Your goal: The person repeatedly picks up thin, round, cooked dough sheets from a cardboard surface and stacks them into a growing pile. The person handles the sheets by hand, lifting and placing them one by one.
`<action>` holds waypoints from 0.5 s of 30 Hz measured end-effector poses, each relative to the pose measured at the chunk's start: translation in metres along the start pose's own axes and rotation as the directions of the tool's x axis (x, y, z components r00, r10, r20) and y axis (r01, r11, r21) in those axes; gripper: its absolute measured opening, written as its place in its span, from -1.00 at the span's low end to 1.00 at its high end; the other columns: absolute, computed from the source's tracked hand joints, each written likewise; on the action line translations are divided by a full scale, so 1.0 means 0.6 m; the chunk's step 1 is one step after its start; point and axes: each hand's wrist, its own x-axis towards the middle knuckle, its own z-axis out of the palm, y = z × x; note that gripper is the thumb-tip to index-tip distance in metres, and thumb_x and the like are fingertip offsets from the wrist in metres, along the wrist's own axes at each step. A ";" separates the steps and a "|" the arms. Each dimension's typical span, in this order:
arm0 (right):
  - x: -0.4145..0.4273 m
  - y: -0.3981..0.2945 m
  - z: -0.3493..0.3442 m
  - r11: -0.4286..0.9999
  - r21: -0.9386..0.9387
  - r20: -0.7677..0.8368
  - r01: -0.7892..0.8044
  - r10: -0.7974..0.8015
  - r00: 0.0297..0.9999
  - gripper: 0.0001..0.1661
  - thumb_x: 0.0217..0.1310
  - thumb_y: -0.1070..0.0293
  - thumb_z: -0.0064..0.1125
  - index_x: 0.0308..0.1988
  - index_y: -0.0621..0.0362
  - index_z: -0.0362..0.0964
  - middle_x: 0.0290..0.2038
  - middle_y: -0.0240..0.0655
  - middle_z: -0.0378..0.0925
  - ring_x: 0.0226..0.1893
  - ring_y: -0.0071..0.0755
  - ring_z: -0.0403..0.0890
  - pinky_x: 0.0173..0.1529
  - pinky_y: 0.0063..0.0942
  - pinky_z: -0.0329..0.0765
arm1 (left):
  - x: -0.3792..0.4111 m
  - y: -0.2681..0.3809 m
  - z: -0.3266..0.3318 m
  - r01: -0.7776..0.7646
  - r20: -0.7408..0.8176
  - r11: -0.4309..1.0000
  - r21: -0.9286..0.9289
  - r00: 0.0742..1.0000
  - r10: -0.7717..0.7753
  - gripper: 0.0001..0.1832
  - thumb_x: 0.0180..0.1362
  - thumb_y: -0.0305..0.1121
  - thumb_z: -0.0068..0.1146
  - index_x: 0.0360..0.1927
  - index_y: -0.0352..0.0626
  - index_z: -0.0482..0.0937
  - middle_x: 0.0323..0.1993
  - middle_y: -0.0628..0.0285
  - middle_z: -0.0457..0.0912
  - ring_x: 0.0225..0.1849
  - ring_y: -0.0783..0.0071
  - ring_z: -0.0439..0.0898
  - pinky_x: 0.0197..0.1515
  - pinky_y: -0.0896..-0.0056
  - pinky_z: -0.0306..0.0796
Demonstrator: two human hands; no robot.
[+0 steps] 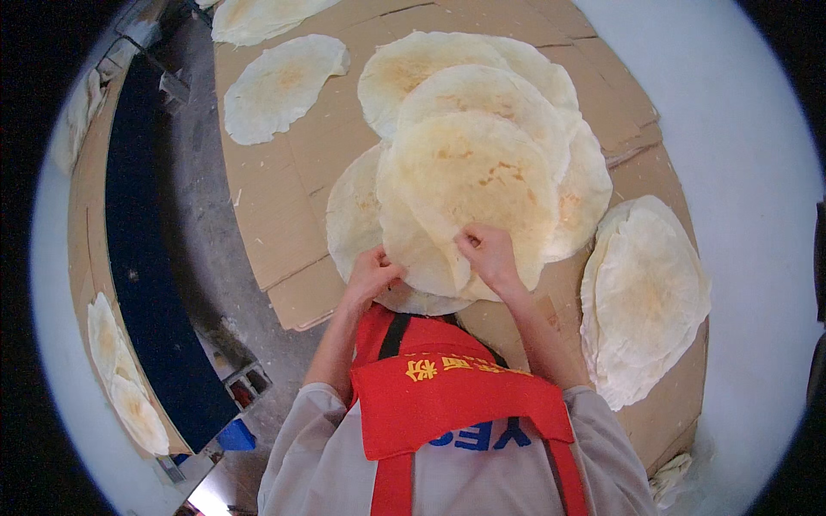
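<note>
Before me a loose pile of large, thin, round flatbreads [481, 168] overlaps in a fan, pale with browned patches. My right hand [488, 255] pinches the near left edge of the top flatbread [471, 155], where the sheet bends a little. Lower and to the left, my left hand [377, 274] has its fingers curled on the edge of a flatbread [419, 251] just beneath the top one. The fingertips of both hands are partly hidden. Another flatbread [353, 206] lies under that sheet at the left.
Flattened cardboard [284, 213] covers the table. A stack of flatbreads [645, 303] stands at the right edge; a single flatbread [284, 90] lies far left, with more flatbreads [264, 19] behind it. Across the floor gap, another cardboard-topped surface [87, 232] holds flatbreads [126, 380]. A white surface [735, 193] borders the right.
</note>
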 end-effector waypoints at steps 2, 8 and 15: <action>-0.008 -0.005 0.005 0.997 0.056 0.076 0.046 -0.050 0.996 -0.81 -0.02 0.32 0.02 -0.47 0.22 0.44 -0.57 -0.12 0.46 -0.53 -0.15 0.51 -0.41 -0.32 0.40 | -0.016 0.049 0.015 -0.010 -0.016 0.999 -0.032 1.000 0.010 -0.72 -0.15 -0.47 0.05 -0.28 -0.29 0.52 -0.52 0.30 0.57 -0.47 0.59 0.51 -0.43 0.56 0.38; -0.025 0.001 0.068 0.997 0.082 -0.064 0.005 0.001 0.998 -0.68 0.06 0.27 0.07 -0.21 0.25 0.38 -0.33 -0.17 0.46 -0.37 -0.30 0.52 -0.33 -0.48 0.42 | 0.095 0.011 0.028 -0.183 -0.335 0.958 0.221 0.908 0.251 -0.77 -0.02 -0.30 0.00 -0.40 -0.28 0.52 -0.57 0.30 0.53 -0.50 0.55 0.48 -0.43 0.50 0.35; 0.012 -0.046 0.057 0.982 0.185 -0.405 0.027 0.051 0.913 -0.67 0.13 0.27 -0.02 -0.16 0.27 0.39 -0.31 -0.14 0.49 -0.31 -0.25 0.51 -0.23 -0.39 0.41 | 0.062 0.071 0.110 -0.522 -0.229 0.836 0.172 0.804 0.549 -0.83 0.02 -0.38 -0.02 -0.42 -0.29 0.51 -0.58 0.19 0.53 -0.51 0.49 0.49 -0.41 0.46 0.34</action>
